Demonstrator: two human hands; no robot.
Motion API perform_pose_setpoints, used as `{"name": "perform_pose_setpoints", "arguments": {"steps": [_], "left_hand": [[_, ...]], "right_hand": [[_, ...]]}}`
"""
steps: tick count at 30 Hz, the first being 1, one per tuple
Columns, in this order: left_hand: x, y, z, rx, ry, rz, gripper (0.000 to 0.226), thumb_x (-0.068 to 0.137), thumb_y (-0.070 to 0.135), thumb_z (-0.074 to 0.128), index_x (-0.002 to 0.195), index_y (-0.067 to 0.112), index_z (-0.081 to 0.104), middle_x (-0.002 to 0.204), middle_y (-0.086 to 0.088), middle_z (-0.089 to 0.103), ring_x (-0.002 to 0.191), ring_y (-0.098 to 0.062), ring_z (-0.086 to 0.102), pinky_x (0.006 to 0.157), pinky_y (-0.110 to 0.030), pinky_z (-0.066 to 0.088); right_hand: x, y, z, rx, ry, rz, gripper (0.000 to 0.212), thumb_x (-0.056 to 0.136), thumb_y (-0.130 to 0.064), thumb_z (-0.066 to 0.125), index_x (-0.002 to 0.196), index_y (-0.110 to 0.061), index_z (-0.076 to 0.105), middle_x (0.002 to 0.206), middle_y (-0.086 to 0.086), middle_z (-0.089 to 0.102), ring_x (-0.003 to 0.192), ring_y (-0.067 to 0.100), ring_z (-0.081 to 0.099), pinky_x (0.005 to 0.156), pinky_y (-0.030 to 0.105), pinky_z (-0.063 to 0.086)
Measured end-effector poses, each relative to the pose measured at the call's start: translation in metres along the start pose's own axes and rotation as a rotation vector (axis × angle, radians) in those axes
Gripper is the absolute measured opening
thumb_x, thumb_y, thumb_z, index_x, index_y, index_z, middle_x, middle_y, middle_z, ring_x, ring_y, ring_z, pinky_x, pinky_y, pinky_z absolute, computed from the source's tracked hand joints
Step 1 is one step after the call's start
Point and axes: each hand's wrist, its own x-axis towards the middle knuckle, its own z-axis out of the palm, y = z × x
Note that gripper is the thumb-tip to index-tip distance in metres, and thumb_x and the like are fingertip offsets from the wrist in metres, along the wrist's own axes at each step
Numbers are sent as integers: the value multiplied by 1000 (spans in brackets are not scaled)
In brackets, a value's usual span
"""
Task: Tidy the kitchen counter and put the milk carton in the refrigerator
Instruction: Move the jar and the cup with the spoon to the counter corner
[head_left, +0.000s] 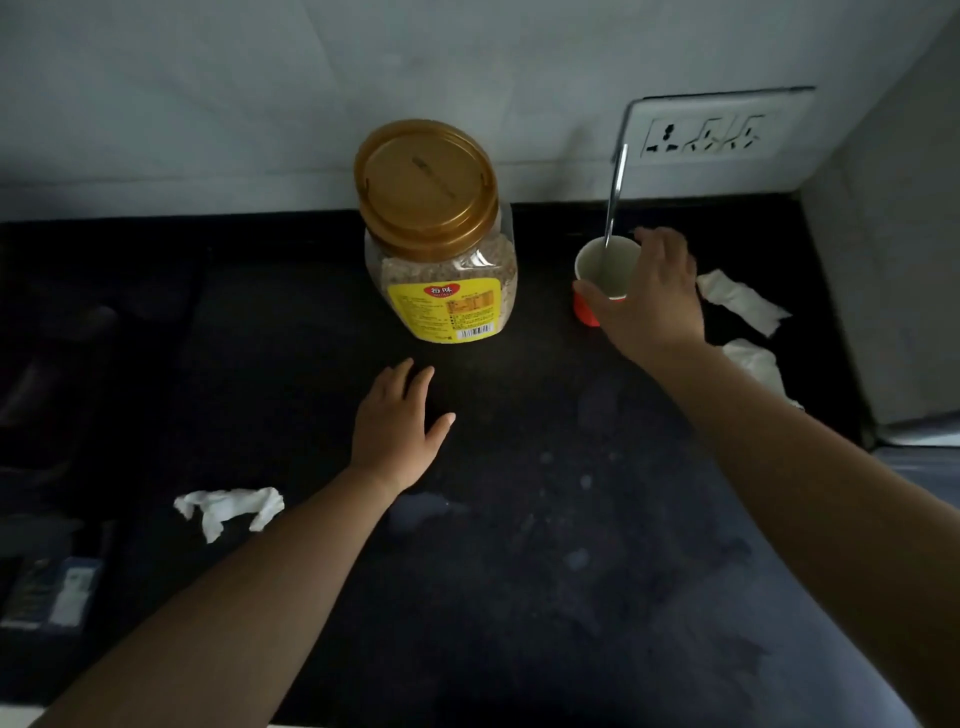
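Note:
A red paper cup (605, 267) with a white inside stands on the black counter (545, 493) at the back right, a metal spoon (615, 200) upright in it. My right hand (652, 306) is wrapped around the cup's right side, thumb on the near wall. A clear plastic jar (441, 244) with a gold lid and yellow label stands left of the cup. My left hand (400, 421) hovers flat over the counter just in front of the jar, fingers apart and holding nothing. A dark carton-like box (49, 592) lies at the left edge, too dim to identify.
A crumpled white tissue (228, 509) lies on the counter at the front left. Two more tissues (743, 301) (758, 364) lie right of the cup, near the side wall. A socket plate (711, 130) is on the back wall. Wet smears mark the counter's middle.

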Motion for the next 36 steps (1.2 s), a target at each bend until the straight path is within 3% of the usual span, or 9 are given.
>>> {"name": "perform_pose_setpoints", "arguments": {"steps": [3,9,14,17,22,27,31,36], "left_hand": [[1,1,1,-1,6,-7,64,90,46,48,143,17,30,153,-11,25,142,-30,19,111,-45,29],[-2,0,2,1,18,-5,63,90,46,47,143,17,30,153,-11,25,142,-30,19,112,-46,28],[-1,3,-4,-4,-53,-11,65,91,47,45,145,19,25,155,-10,19,143,-30,14,112,-45,26],[4,3,-27,-142,-108,-48,65,90,46,47,145,19,25,155,-9,20,142,-27,18,112,-44,28],[9,-3,-94,-371,276,-32,57,90,36,54,137,9,38,141,-14,42,131,-28,39,106,-38,34],[32,10,-165,-403,576,68,53,91,32,54,133,3,41,134,-18,46,125,-28,44,101,-27,32],[61,36,-192,-363,537,213,52,92,34,51,134,7,41,134,-15,47,125,-25,43,98,-23,31],[69,55,-193,-296,465,233,37,93,36,49,118,10,53,110,-11,59,101,-24,55,78,-26,37]], "right_hand": [[8,-3,9,5,-79,23,88,75,-47,69,139,-8,24,144,13,26,131,33,29,102,46,33],[12,-6,20,-5,-85,-2,80,75,-39,71,137,-8,30,140,14,31,126,33,35,99,43,37],[-11,-3,17,26,-94,-51,75,73,-34,73,134,-13,35,137,11,35,122,31,39,88,43,43],[-25,-3,9,35,-113,-53,71,72,-35,73,131,-18,38,133,9,37,118,28,41,84,39,44],[-44,-10,-6,78,-110,-65,63,69,-36,74,122,-18,44,125,7,41,111,28,46,80,35,42],[-61,-18,-23,97,-99,-57,65,70,-38,75,124,-20,43,125,5,40,113,25,46,80,33,43],[-65,-20,-37,99,-87,-39,66,70,-38,74,124,-19,43,126,6,39,114,26,45,83,35,43],[-69,-18,-48,91,-66,-24,63,69,-38,74,121,-20,44,124,5,40,113,26,45,81,32,40]]}}
